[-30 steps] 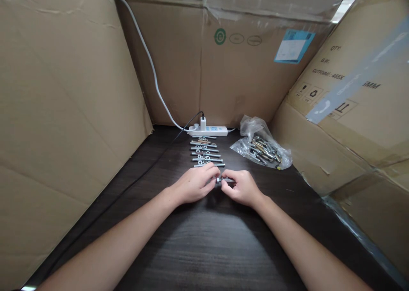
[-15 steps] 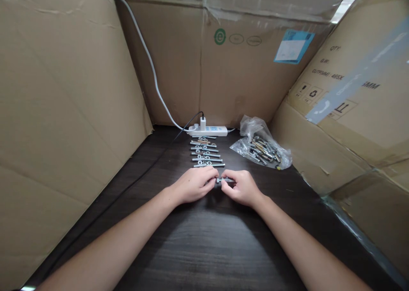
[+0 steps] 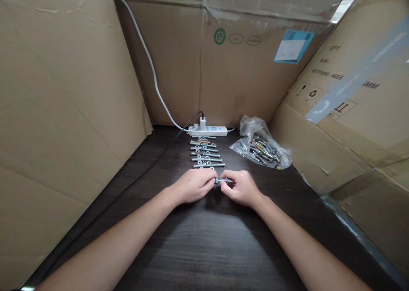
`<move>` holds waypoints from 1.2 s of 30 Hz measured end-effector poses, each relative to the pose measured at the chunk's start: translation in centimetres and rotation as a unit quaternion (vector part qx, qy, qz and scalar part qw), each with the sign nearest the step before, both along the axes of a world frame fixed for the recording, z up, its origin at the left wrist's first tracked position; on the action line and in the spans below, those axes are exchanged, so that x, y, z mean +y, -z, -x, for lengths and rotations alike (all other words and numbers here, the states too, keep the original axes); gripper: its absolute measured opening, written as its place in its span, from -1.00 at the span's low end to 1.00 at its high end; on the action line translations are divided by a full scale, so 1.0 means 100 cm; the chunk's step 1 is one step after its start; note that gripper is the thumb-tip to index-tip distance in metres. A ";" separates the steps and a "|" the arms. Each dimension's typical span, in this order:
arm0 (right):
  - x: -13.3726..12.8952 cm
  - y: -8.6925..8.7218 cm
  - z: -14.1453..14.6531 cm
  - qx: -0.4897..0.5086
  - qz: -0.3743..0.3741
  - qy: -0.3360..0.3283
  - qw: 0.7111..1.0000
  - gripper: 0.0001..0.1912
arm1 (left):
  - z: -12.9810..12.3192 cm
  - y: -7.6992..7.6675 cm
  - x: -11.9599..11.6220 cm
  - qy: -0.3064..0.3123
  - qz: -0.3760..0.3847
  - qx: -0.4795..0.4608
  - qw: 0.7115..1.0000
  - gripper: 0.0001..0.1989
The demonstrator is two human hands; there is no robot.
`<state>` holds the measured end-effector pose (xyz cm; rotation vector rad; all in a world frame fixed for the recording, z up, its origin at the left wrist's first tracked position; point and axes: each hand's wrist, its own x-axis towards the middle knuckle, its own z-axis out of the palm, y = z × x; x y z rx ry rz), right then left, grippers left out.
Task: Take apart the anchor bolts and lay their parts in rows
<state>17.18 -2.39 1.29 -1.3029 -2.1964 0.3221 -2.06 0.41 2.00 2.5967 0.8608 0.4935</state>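
Note:
Between my two hands, a little above the dark table, a silver bolt (image 3: 227, 180) lies roughly level. My right hand (image 3: 240, 188) pinches its shank with thumb and forefinger. At the bolt's left end shows a small hex piece, a nut or the head, and my left hand (image 3: 195, 185) closes its fingertips on that end. Just beyond my left hand, several silver bolts (image 3: 209, 159) lie side by side in a column, with washers and nuts (image 3: 208, 163) among them. One washer (image 3: 212, 168) peeks out by my left fingers.
A white power strip (image 3: 212, 131) with a plug and cables lies behind the bolts. To the right sits a clear plastic bag (image 3: 252, 127) of loose hardware. A black cable (image 3: 134, 181) crosses the table's left side. Cardboard walls (image 3: 172, 65) stand at the back and both sides.
My left fingers have shifted slightly and curled in, uncovering a washer behind them. My right hand has moved very slightly left, still pinching the bolt.

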 end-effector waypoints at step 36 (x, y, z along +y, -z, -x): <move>0.000 0.001 0.000 -0.008 0.004 0.004 1.000 -0.84 | 0.002 -0.003 0.001 0.002 -0.046 0.004 0.999 -0.87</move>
